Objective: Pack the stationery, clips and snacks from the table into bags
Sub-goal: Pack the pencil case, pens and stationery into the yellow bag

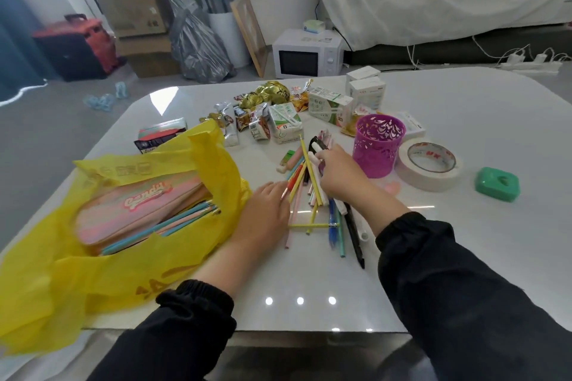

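Right grip (pixel 337 173): fingers curled down over the far end of the pens (pixel 309 195), closed round a few white and black ones. How many it holds I cannot tell.
Left grip (pixel 266 213): flat and relaxed, palm down on the desk (pixel 479 257), fingertips touching the pile's left edge. Likely a stop, so the pens bunch up rather than roll off.
Pens: loose crossed heap between the 2 grips, some fanned out toward the near desk edge. None lifted.
Bag (pixel 210 158): yellow plastic, just left of the left grip, mouth slumped open toward the pile, so the carry across is short.
Case (pixel 136 204): pink striped, lying flat inside the bag with a bundle of pastel pencils beside it.
Cup (pixel 379 145): purple cut-out holder, upright, just right of the right grip. Contents not visible.
Tape (pixel 424 179): wide roll lying flat, right of the cup; a green box (pixel 497 184) lies further right.
Snacks (pixel 269 96): wrapped packets and drink cartons (pixel 284 127) clustered behind the pens, unpacked.
Stage: early judgement, stationery partly bagged, snacks to come.
Risk: round pens may slip from a partial grasp.
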A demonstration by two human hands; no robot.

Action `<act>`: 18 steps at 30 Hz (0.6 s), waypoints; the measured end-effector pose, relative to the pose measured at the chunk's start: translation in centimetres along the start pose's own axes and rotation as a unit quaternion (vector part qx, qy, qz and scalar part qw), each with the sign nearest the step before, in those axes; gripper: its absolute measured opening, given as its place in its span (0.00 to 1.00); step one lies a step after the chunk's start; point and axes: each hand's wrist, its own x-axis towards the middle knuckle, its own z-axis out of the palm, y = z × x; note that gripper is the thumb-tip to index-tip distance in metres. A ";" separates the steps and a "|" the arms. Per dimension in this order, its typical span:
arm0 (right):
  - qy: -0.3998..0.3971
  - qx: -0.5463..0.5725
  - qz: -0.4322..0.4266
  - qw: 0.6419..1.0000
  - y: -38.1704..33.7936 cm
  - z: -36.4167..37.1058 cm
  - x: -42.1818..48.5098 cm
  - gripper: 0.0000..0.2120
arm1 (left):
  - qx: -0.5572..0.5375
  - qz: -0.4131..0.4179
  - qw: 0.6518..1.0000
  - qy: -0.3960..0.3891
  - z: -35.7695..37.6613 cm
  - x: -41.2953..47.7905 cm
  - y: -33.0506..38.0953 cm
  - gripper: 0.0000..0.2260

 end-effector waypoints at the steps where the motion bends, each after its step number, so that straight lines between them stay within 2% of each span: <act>1: 0.012 0.006 0.001 1.000 -0.2 0.4 -0.2 0.13 | -0.001 0.014 1.000 -0.004 -0.3 -0.3 -0.3 0.17; 4: 0.036 0.040 -0.018 0.998 -1.1 2.0 -1.4 0.12 | -0.013 0.037 0.999 0.000 -0.6 -1.3 -1.5 0.15; 7: 0.069 0.008 -0.061 0.996 -1.5 3.7 -2.5 0.13 | -0.016 0.023 0.999 0.020 0.1 -2.5 -2.7 0.13; 9: 0.054 -0.015 -0.086 0.995 -1.5 4.0 -2.6 0.12 | -0.023 0.017 0.999 0.034 0.7 -3.0 -3.2 0.10; 12: 0.016 -0.022 -0.094 0.995 -1.5 3.8 -2.3 0.13 | -0.006 0.021 1.000 0.010 0.7 -2.7 -3.2 0.04; 18: -0.018 -0.042 -0.088 0.995 -2.4 3.4 -1.8 0.10 | -0.032 -0.013 0.999 0.039 0.2 -3.6 -3.7 0.15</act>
